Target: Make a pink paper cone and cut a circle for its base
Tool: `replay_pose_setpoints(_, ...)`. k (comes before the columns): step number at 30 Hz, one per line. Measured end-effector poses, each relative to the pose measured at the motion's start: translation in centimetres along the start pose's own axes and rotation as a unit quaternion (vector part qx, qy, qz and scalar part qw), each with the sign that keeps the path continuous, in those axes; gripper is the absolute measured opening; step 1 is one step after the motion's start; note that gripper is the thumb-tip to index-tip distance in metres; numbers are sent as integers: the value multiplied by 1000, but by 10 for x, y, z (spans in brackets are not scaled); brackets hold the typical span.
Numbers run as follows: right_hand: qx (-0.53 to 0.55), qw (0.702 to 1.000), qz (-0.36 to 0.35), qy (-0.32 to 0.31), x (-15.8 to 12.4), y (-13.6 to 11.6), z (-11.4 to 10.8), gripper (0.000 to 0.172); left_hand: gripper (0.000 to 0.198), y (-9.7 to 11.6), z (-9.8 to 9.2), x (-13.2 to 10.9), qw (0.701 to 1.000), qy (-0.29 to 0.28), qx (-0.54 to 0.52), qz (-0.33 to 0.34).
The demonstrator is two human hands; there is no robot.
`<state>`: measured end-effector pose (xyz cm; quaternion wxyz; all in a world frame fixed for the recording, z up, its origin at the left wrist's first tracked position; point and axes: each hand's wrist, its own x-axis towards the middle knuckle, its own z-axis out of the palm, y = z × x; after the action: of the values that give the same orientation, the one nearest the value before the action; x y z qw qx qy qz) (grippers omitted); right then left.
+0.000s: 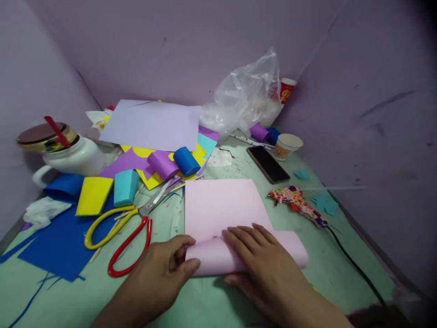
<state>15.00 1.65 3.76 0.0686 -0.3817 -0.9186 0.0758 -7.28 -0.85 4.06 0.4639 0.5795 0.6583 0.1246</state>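
A sheet of pink paper (pixel 223 202) lies before me, its near edge curled over into a loose fold. My left hand (pixel 160 264) pinches the left end of that fold between thumb and fingers. Across the fold's middle rests my right hand (pixel 262 259), its fingers stretched out on top of the paper and its thumb low at the near edge. Left of the paper are large scissors (pixel 146 208) with one yellow and one red handle, their blades slightly apart.
At left lie blue paper (pixel 61 248), yellow (pixel 94 196) and light-blue (pixel 125 187) paper pieces and a white mug (pixel 73 157). Behind are a pale sheet (pixel 153 125) and a plastic bag (pixel 246 95). A phone (pixel 268 164), paper cup (pixel 287 146) and corded glue gun (pixel 298 205) sit right.
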Motion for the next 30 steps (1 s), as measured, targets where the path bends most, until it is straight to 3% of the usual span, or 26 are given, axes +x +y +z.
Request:
replay_pose_setpoints(4, -20, 998, 18, 53, -19, 13, -15, 66, 48, -3, 1, -5, 999, -12, -31, -16)
replay_pose_setpoints(9, -43, 994, -8, 97, -46, 27, -34, 41, 72, -11, -1, -15, 990, -37, -136, 19)
replay_pose_setpoints(13, -22, 994, -59, 87, -70, 30, -40, 26, 42, -13, -3, -14, 975, -29, -214, 61)
replay_pose_setpoints(15, -12, 995, -69, 69, -81, 29, -38, 27, 32, -11, -4, -10, 972, 33, -231, 37)
replay_pose_setpoints(18, -4, 995, -90, 31, -93, 27, -31, 32, 32, -9, -7, -4, 961, 165, -224, -1)
replay_pose_setpoints(24, 25, 987, -100, 126, -104, 23, -2, 47, 21, -2, 0, 2, 946, 297, -129, 18)
replay_pose_setpoints(27, 30, 982, -68, 173, -106, 22, 14, 40, 16, 3, 11, 0, 963, 248, -16, 107)
replay_pose_setpoints(30, 33, 981, -53, 184, -103, 21, 20, 35, 29, -2, 16, -10, 978, 98, -3, 182)
